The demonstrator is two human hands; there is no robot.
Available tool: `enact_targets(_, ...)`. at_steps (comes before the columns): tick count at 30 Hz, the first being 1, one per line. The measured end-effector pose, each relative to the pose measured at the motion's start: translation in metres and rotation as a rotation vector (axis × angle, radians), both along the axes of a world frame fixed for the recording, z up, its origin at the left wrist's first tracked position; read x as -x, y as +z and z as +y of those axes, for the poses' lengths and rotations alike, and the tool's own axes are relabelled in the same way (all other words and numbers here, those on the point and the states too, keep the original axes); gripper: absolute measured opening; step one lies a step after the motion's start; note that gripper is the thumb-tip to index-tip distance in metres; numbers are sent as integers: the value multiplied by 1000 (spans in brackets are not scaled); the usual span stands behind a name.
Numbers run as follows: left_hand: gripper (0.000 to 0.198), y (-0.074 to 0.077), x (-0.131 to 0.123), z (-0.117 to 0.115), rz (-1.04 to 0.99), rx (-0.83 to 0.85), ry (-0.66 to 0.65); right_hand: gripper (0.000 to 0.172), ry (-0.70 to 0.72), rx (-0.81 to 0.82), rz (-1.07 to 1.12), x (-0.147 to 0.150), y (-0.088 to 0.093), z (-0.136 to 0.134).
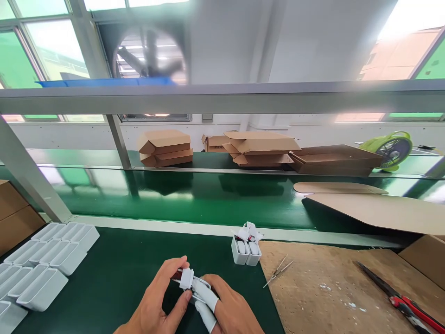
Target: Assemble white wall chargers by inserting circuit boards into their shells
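Between the thumb and index finger of my left hand is a small white plastic part, with something dark at its left end. My right hand grips the same part from the right; white finger covers sit on some of its fingers. The fingers hide much of the part, so its full shape cannot be made out. Beyond the hands stand two small white plastic cases side by side, with white pieces and thin red and dark wires inside. Metal tweezers lie to the right of my right hand.
Rows of white plastic trays stand at left on the green bench. A worn brown board at right bears scissors with red-and-black handles. Behind are a green conveyor belt, cardboard boxes, flat cardboard and a green fan.
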State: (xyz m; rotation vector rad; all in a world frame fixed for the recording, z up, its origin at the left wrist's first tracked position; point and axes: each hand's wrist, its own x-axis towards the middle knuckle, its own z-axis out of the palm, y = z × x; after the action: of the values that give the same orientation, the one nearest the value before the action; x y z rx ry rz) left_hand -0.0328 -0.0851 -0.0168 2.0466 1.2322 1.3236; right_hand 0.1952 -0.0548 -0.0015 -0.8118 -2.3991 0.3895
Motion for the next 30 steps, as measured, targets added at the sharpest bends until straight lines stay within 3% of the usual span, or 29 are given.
enact_targets(4,61,-2,1,1,30,-58,-15,46,8,-10,-10,1,-9,2)
enact_targets(8,77,-1,2,2,16,-89,-23,49,4,1,54,-2,-5,2)
enact_targets(13,90,-5,1,2,-26,-40,-21,42,-7,-21,-56,-5,-7,3)
enact_targets(17,100,-11,1,4,-59,4,-24,54,-35,-59,-69,-4,-16,4)
enact_targets(20,100,-6,1,2,-51,59,-24,57,-35,-84,-7,-5,-12,2)
enact_targets(24,99,-4,2,0,-24,10,-29,46,4,-8,-11,-7,0,0)
enact_targets(30,105,-21,-3,5,-18,-21,-14,54,-49,121,15,-6,-2,1)
